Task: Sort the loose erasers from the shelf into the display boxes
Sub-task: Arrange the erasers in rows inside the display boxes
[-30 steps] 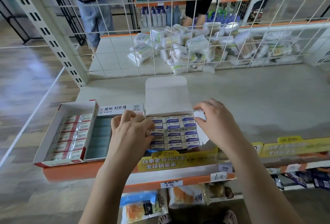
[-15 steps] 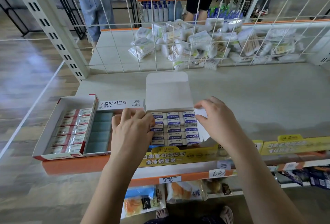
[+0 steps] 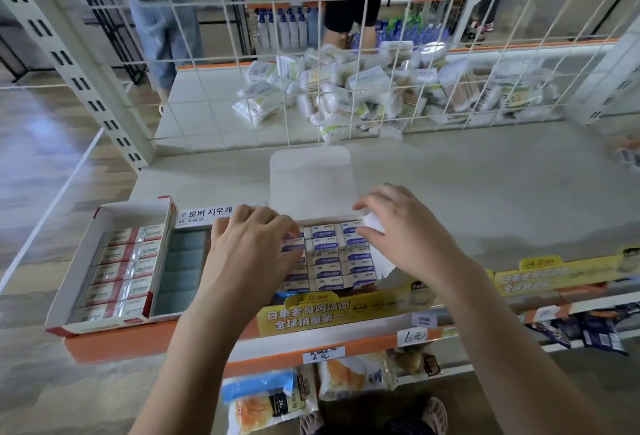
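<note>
Small white erasers (image 3: pixel 325 244) with blue printed bands, packed in white cardboard box (image 3: pixel 310 180). Left of hands, red-and-white wrapped erasers (image 3: pixel 128 266) in red-edged white carton (image 3: pixel 88 263). Orange shelf edge (image 3: pixel 138 339); yellow label strip (image 3: pixel 313 311).

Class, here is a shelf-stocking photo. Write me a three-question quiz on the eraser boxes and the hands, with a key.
1. True or false: the white cardboard box of blue-labelled erasers has its lid flap up.
2. Which hand touches the white flap at that box's right edge?
3. Multiple choice: the red-trimmed white box of red-labelled erasers lies (a) at the left end of the grey shelf, (b) behind the wire grid, (c) on the floor.

Key: 1 true; 2 the right hand, while the left hand rests on the erasers; 3 a.
</note>
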